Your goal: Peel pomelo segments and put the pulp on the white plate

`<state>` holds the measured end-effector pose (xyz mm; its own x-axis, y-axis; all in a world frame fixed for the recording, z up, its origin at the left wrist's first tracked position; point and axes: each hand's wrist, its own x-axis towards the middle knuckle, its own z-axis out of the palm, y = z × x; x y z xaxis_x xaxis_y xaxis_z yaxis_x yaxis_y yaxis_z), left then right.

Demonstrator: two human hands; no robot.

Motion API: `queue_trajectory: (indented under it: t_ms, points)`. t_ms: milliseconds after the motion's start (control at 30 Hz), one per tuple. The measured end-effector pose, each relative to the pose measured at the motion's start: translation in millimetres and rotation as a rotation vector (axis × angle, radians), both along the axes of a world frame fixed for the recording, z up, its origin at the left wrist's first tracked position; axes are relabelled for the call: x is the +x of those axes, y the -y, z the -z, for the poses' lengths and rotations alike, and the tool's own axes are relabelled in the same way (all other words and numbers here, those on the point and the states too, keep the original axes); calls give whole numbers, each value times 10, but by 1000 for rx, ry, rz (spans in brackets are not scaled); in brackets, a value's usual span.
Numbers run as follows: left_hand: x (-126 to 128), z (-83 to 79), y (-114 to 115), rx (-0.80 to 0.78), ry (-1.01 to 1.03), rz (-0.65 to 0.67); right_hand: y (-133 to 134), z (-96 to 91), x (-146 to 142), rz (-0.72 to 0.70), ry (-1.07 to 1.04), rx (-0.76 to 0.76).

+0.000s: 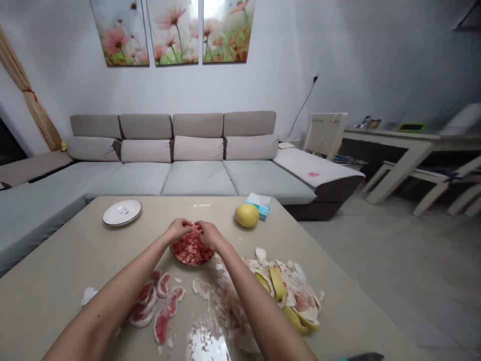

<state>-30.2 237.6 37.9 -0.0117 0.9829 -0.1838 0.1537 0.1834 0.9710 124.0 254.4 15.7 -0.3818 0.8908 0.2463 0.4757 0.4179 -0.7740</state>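
Both my hands meet over a bowl (177,257) heaped with pink pomelo flesh near the table's middle. My left hand (179,228) and my right hand (208,234) have their fingers curled together around a small piece of pink pomelo flesh (196,229) held between them, just above the bowl's far rim. Unpeeled pink pomelo segments (162,301) lie on the table under my left forearm.
A pile of yellow and white pomelo peel (291,296) lies right of my right arm. A whole yellow pomelo (247,215) and a tissue pack (260,204) sit at the far edge, an empty white plate (122,212) far left. A grey sofa (176,165) stands behind the beige table (56,271).
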Motion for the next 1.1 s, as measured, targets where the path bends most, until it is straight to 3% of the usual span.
queue_trajectory:
  t_ms: [233, 367, 533, 833, 1100]
  points:
    - [-254, 110, -256, -137, 263, 1, -53, 10, 204, 95, 9, 2]
    - [-388, 142, -252, -187, 426, 31, 205, 85, 337, 159, -8, 35]
    - [-408, 179, -200, -200, 510, 70, 664, 244, 469, 108, -16, 43]
    - [-265, 36, -243, -81, 390, 97, 1364, 487, 618, 196, 23, 6]
    - [-153, 73, -112, 118, 115, 106, 1726, 727, 437, 227, 228, 66]
